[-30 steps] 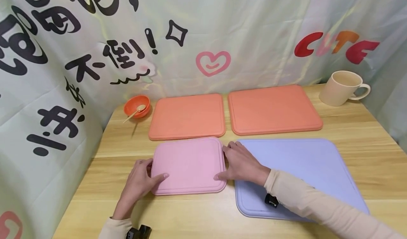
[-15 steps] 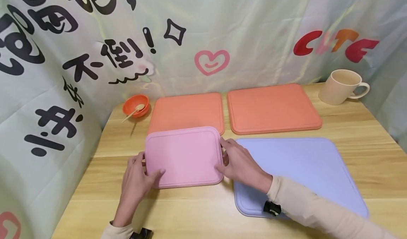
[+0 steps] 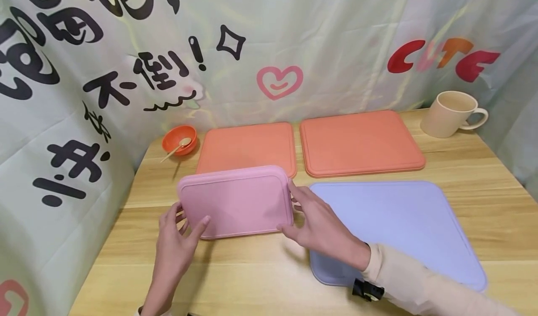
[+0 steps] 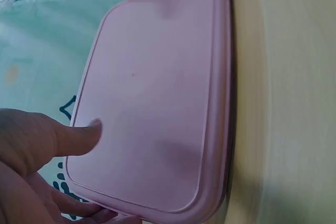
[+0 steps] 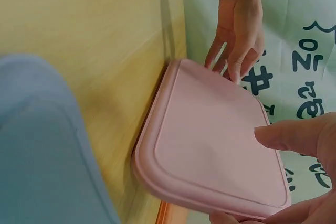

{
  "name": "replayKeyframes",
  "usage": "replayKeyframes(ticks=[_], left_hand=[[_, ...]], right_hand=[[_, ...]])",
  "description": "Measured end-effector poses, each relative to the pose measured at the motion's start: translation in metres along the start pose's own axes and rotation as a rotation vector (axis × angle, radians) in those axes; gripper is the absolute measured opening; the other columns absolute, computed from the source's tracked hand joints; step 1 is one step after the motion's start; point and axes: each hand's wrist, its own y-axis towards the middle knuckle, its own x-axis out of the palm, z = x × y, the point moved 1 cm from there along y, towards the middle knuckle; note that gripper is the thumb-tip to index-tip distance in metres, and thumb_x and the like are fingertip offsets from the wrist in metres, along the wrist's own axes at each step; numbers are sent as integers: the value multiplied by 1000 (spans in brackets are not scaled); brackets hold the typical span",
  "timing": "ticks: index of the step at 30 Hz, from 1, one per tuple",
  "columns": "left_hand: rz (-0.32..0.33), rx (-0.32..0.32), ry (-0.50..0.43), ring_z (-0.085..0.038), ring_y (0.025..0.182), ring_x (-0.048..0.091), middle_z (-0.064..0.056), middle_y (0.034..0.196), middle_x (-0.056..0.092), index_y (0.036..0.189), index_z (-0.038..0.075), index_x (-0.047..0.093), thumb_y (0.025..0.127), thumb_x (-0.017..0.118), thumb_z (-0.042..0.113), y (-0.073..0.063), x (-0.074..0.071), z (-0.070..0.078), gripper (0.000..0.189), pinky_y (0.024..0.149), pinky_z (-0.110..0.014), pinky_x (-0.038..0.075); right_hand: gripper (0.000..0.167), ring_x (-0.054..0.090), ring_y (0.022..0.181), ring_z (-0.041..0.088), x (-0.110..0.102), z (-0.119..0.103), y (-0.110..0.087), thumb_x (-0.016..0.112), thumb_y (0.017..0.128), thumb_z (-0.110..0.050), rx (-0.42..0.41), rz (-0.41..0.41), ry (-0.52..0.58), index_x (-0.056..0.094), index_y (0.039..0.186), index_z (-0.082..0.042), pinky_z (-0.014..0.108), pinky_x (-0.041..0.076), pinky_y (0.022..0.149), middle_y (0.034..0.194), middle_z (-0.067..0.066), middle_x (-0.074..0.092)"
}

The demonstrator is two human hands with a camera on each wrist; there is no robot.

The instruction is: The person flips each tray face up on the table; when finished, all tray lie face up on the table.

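A pink rectangular board [image 3: 239,204] with rounded corners and a raised border is tilted up, its far edge higher than its near one. My left hand [image 3: 175,246] grips its left end, thumb on the front face and fingers round the edge. At the other end my right hand [image 3: 325,225] holds it the same way, its thumb near the lower right corner. In the left wrist view the lower long edge of the pink board [image 4: 152,93] lies close to the wood; whether it touches I cannot tell. The right wrist view shows the board [image 5: 218,135] between both hands.
Two orange boards [image 3: 248,148] [image 3: 361,143] lie at the back. A larger lavender board [image 3: 403,232] lies under my right forearm. An orange bowl [image 3: 178,134] with a wooden spoon [image 3: 178,147] stands back left, a beige mug [image 3: 447,115] back right. Printed cloth [image 3: 336,40] hangs behind the table.
The pink board was lying flat; both hands have raised it and tilted its far edge up. It has also shifted slightly left and now overlaps the left orange board in view.
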Motion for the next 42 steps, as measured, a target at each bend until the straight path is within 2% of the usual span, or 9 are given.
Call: replayKeyframes(ticks=[5, 8, 12, 17, 21, 24, 27, 35, 42], left_hand=[[10, -14, -118, -36, 135, 42, -21, 149, 33, 153, -1, 32, 98, 67, 35, -6, -4, 3, 74, 103, -22, 44], [21, -40, -181, -34, 137, 41, -19, 152, 33, 154, 1, 33, 103, 57, 40, -9, -6, 4, 68, 111, -29, 41], [26, -91, -253, -33, 140, 39, -20, 152, 38, 152, 0, 33, 108, 41, 45, -11, -10, 5, 63, 116, -47, 31], [18, -97, -416, -32, 141, 39, -25, 150, 39, 145, -8, 31, 110, 29, 43, -9, -13, 4, 62, 113, -26, 36], [15, -95, -491, -20, 133, 47, -24, 147, 41, 144, -8, 34, 110, 24, 45, -9, -15, 2, 64, 106, -18, 41], [25, -124, -522, -6, 120, 56, -20, 143, 43, 136, -6, 42, 109, 25, 48, -8, -16, 0, 63, 100, -16, 45], [36, -156, -565, 0, 110, 61, -16, 139, 43, 126, -7, 46, 109, 28, 50, -6, -18, -2, 62, 97, -17, 48], [49, -199, -605, -6, 102, 66, -14, 124, 41, 108, -11, 48, 108, 38, 48, -5, -19, -7, 60, 95, -22, 51], [34, -245, -573, -7, 100, 68, -7, 114, 61, 107, -8, 56, 107, 51, 35, -2, -17, -13, 43, 93, -22, 53]], right_hand=[[96, 57, 127, 24, -2, -6, -6, 85, 80, -12, -6, 11, 87, 29, 157, 0, 35, 53, 97, 143, 9, 55], [96, 52, 134, 23, -3, -8, -9, 84, 82, -12, 0, 0, 149, 27, 159, -3, 38, 51, 101, 149, 9, 52], [89, 48, 138, 22, -3, -11, -12, 82, 84, -12, 27, -17, 229, 30, 157, -3, 39, 46, 106, 152, 10, 49], [77, 44, 141, 24, -4, -12, -16, 82, 86, -13, 70, -30, 326, 38, 147, -1, 34, 40, 111, 154, 13, 45], [72, 41, 143, 27, -5, -11, -18, 82, 87, -16, 101, -41, 388, 39, 142, 0, 31, 38, 111, 155, 17, 42], [69, 41, 142, 29, -7, -10, -18, 82, 87, -19, 123, -45, 406, 41, 138, 1, 32, 38, 111, 153, 20, 43], [66, 44, 140, 31, -8, -9, -19, 83, 86, -20, 148, -49, 419, 42, 134, 1, 33, 39, 111, 151, 21, 45], [68, 48, 138, 32, -11, -8, -20, 85, 83, -21, 279, -70, 550, 44, 133, -1, 31, 41, 109, 147, 20, 48], [77, 47, 138, 36, -8, -4, -20, 85, 83, -20, 339, -88, 629, 42, 141, 5, 37, 41, 110, 143, 21, 52]])
